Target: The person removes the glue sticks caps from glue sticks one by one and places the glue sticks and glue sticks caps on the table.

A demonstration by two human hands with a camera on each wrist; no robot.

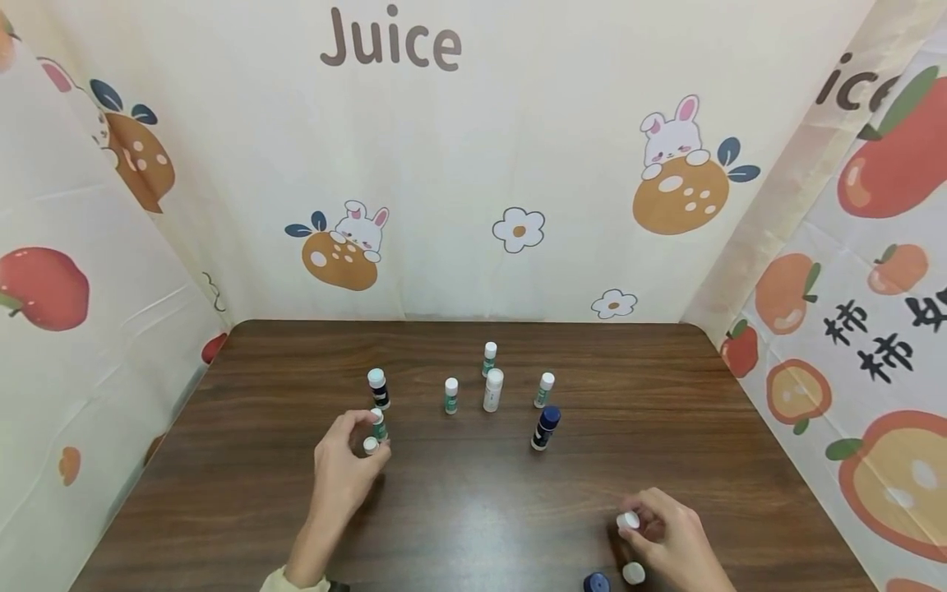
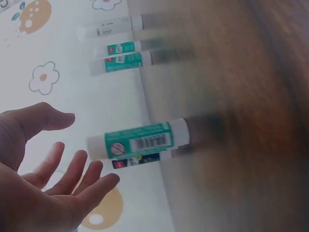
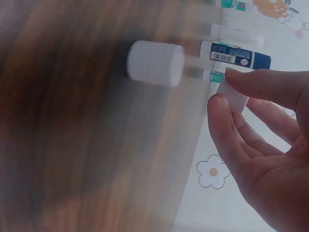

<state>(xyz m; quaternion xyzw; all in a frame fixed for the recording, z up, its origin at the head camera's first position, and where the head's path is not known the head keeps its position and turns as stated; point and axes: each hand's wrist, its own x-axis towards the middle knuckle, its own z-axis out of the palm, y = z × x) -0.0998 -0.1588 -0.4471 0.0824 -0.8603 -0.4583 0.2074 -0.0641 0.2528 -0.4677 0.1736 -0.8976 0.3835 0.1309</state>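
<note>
"White cap [image 1: 628, 520], right of the navy stick [image 1: 546, 428]: why pinched?"

"Small, so fingertips probably suit the right hand [image 1: 672, 536]. Left hand [image 1: 346, 462]: spread, gripping nothing, beside a green stick [image 2: 137, 141] left of navy."

A soft glare [image 1: 481, 534] lies on the dark wood-grain desk [image 1: 703, 419] — pale cloth [image 1: 459, 148] lettered "Juice" behind it, fruit-patterned sheets [image 1: 851, 279] either side.
</note>
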